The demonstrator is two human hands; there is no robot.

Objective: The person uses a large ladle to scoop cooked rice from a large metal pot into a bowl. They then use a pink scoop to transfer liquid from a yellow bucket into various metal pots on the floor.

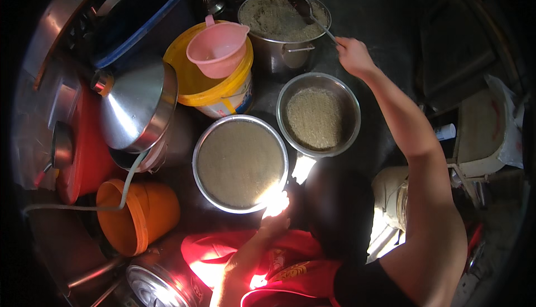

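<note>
My right hand (355, 56) is stretched far forward, its fingers closed round the handle of a ladle (301, 6). The dark bowl of the ladle rests over the mash-like, pale brown contents of a tall metal pot (297, 50) at the far side. Strong sunlight washes out my left hand (276, 211), which is at the near right rim of a round metal pan (199, 181) filled with smooth greyish-brown stuff. Whether its fingers grip that rim is lost in the glare. Between the pan and my right arm sits a metal bowl (353, 106) with wet, grainy pale stuff.
A pink dipper (215, 47) sits in the top of a yellow bucket (187, 78). To the left are a metal cone-shaped lid (131, 106) with a hose (127, 187), an orange bucket (159, 209) on its side and a red tub (86, 156). A stool-like seat (480, 128) stands at right.
</note>
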